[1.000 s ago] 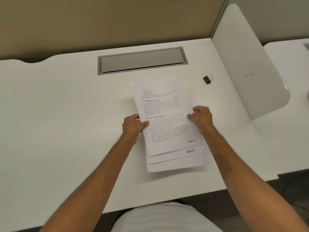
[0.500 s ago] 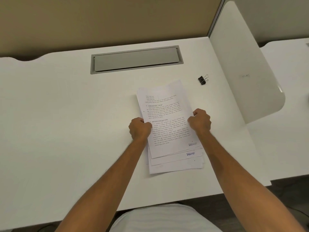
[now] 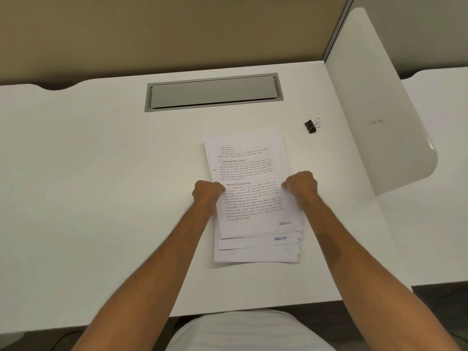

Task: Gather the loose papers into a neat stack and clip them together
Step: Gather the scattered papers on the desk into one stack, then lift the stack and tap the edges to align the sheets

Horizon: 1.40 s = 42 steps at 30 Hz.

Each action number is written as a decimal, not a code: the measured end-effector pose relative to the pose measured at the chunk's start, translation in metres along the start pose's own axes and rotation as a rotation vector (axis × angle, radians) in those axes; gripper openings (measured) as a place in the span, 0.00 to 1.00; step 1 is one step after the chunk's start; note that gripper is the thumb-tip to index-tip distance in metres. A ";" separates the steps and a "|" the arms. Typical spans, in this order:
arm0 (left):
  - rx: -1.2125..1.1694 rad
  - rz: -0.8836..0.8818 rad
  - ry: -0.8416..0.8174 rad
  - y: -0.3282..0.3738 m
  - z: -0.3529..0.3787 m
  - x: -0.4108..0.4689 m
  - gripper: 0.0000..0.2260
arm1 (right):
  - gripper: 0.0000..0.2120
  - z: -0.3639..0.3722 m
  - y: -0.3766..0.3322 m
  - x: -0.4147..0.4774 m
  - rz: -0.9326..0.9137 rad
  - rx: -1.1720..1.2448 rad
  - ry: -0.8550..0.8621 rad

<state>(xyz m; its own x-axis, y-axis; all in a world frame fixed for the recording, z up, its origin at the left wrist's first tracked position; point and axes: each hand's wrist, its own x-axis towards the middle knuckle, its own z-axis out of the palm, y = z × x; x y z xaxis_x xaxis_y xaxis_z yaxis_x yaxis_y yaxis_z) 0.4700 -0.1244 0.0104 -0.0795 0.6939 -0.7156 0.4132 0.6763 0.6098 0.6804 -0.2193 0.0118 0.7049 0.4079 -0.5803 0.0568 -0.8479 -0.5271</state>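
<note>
A pile of printed white papers (image 3: 249,171) lies on the white desk (image 3: 101,198), its sheets fanned out at the near end. My left hand (image 3: 206,192) grips the pile's left edge with curled fingers. On the right edge my right hand (image 3: 301,184) grips it the same way. A black binder clip (image 3: 311,126) with silver handles lies on the desk beyond the pile, to its upper right, apart from both hands.
A grey cable hatch (image 3: 214,92) is set into the desk behind the papers. A white curved divider panel (image 3: 374,102) stands along the desk's right side. A tan partition wall (image 3: 152,29) closes the back. The desk's front edge runs near my body.
Both hands have closed tighter on the pile's side edges, and the sheets sit more squarely together than a second ago. The clip has not moved.
</note>
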 end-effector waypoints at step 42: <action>-0.310 0.765 0.089 0.011 -0.151 -0.036 0.16 | 0.15 0.059 -0.087 -0.123 -0.772 0.744 -0.236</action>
<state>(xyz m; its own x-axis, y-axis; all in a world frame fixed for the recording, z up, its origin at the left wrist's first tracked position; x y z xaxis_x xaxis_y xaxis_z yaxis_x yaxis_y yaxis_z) 0.3399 -0.1050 0.0943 0.0448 0.9981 -0.0433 0.1148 0.0379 0.9927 0.5467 -0.1761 0.0924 0.5057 0.8627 0.0048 -0.0719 0.0477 -0.9963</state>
